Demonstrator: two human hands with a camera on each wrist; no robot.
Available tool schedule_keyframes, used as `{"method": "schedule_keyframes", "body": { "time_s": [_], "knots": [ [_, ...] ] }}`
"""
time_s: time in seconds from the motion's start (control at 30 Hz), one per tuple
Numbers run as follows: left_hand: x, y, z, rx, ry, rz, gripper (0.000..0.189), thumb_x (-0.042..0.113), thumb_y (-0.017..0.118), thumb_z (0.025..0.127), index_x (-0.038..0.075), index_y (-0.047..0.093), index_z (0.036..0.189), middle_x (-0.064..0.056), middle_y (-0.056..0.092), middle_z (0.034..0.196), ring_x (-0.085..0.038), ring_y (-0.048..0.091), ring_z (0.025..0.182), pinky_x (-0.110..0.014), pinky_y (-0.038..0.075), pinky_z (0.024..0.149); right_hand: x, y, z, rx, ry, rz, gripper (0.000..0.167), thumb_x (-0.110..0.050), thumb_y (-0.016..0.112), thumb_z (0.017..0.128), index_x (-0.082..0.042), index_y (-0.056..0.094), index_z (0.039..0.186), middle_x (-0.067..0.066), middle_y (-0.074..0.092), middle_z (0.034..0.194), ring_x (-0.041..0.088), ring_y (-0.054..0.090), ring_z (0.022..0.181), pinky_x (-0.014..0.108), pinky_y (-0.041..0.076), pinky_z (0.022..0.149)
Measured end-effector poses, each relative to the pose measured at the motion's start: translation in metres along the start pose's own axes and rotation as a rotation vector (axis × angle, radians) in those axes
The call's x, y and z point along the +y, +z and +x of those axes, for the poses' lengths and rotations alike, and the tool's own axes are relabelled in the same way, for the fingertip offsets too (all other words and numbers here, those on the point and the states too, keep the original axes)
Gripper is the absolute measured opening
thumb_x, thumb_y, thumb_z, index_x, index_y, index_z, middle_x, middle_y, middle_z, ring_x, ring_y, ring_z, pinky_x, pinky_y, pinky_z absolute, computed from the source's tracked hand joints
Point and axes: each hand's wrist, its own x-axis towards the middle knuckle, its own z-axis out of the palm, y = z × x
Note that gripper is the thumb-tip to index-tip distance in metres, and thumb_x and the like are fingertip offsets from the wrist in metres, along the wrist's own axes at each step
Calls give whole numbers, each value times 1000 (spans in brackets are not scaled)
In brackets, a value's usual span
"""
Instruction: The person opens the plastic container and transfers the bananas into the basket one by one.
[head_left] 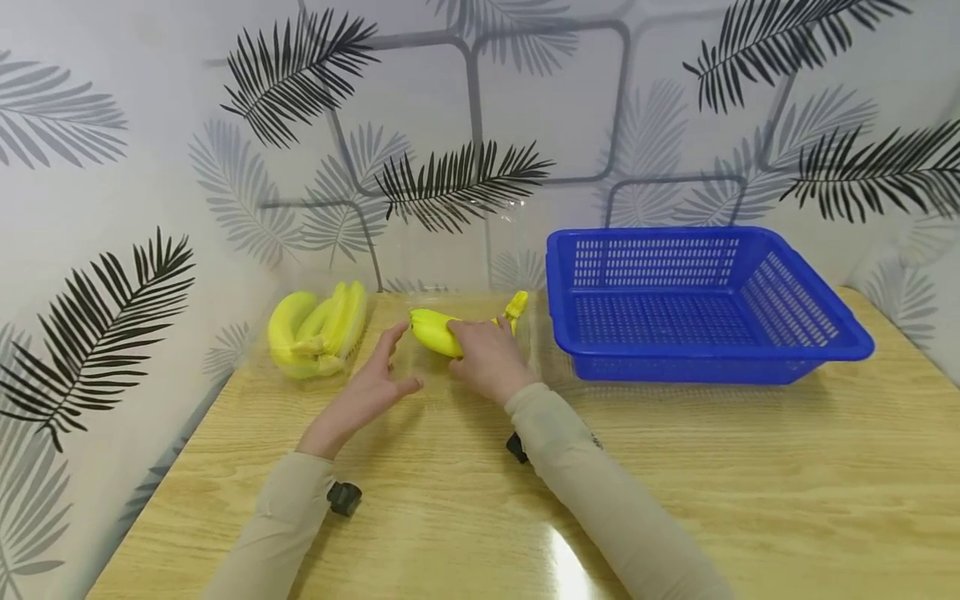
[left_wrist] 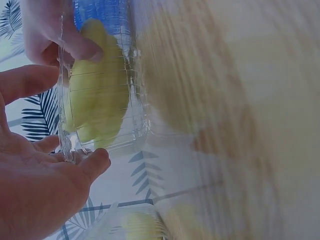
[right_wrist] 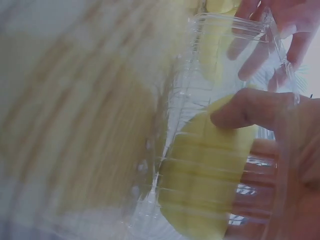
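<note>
In the head view my right hand (head_left: 491,357) grips a bunch of yellow bananas (head_left: 431,331), its stem showing beyond the fingers. The thumb presses over the bananas (right_wrist: 200,175) in the right wrist view, with the other fingers on their far side. Around them are the walls of a clear plastic box (left_wrist: 132,95). My left hand (head_left: 362,393) is at the left end of this box, thumb and fingers spread apart. Its fingertips are right at the box's near corner in the left wrist view.
A second clear box with bananas (head_left: 352,321) stands on the left of the wooden table (head_left: 450,517). To the right is a blue plastic basket (head_left: 705,367) with slotted sides. The leaf-patterned wall (head_left: 450,100) rises behind the table.
</note>
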Motion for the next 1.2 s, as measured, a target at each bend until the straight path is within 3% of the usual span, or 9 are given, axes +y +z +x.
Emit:
{"method": "schedule_keyframes", "body": {
  "time_s": [0.23,0.5,0.83,1.2],
  "knots": [
    [2,-1,0,2,-8,-9,83,14,64,93,18,12,158,-13,7,163,-37,9,147,-56,19,114,1,0,0,50,16,-2,56,-27,71,89,-12,52,140,10,64,126,33,58,109,53,34,104],
    [2,1,-2,-3,-24,6,83,16,63,93,18,11,158,-16,7,162,-39,12,146,-57,21,114,1,2,-4,77,5,7,58,-29,76,85,-13,53,136,11,65,116,32,58,101,50,40,94],
    [3,1,-3,-8,-28,4,82,17,62,94,19,11,158,-17,5,162,-43,12,145,-60,21,112,1,1,-1,103,-25,-39,44,-22,76,86,-12,60,127,5,67,97,24,61,83,43,47,78],
    [3,0,-1,14,-33,1,85,16,63,93,18,9,158,-16,4,162,-39,8,146,-58,21,113,0,-1,-2,123,-25,-32,44,-18,77,84,-15,65,126,4,65,116,23,63,96,44,47,85]
  ]
}}
